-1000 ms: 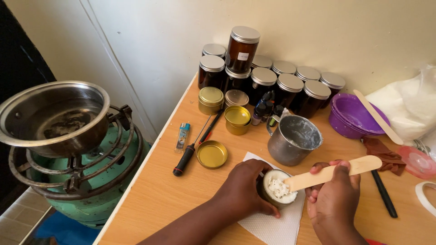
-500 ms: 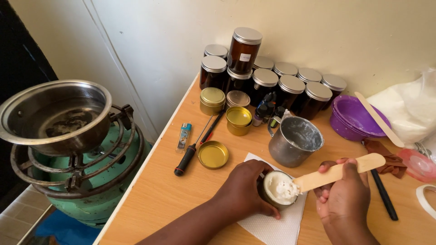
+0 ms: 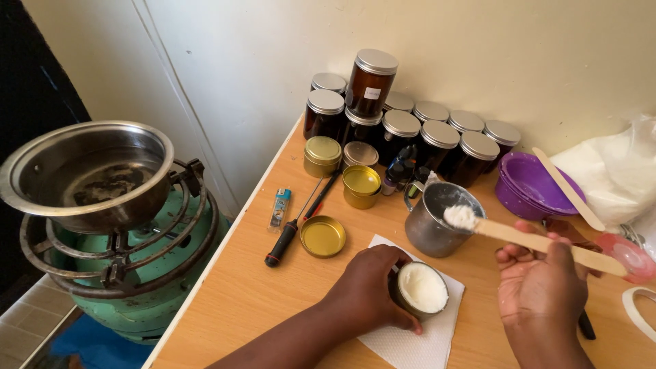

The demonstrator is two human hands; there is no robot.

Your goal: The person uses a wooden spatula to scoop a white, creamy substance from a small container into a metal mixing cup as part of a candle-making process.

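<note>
Lifted from the tin (image 3: 421, 290) (left hand (image 3: 369, 290) gripping it), right hand (image 3: 540, 290) grips wooden spatula (image 3: 540, 240) bearing white cream

You're looking down at a light wooden bench (image 3: 246, 294) pushed against a cream wall (image 3: 547, 55). Left of the bench, a pale panelled wall (image 3: 102, 68), then darkness; below it, grey floor tiles (image 3: 20, 335).

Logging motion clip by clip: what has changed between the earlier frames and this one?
The right hand has lifted the wooden stick out of the small tin and swung its cream-laden tip over the metal cup. The left hand still grips the tin on the paper towel. Jars unmoved.
</note>
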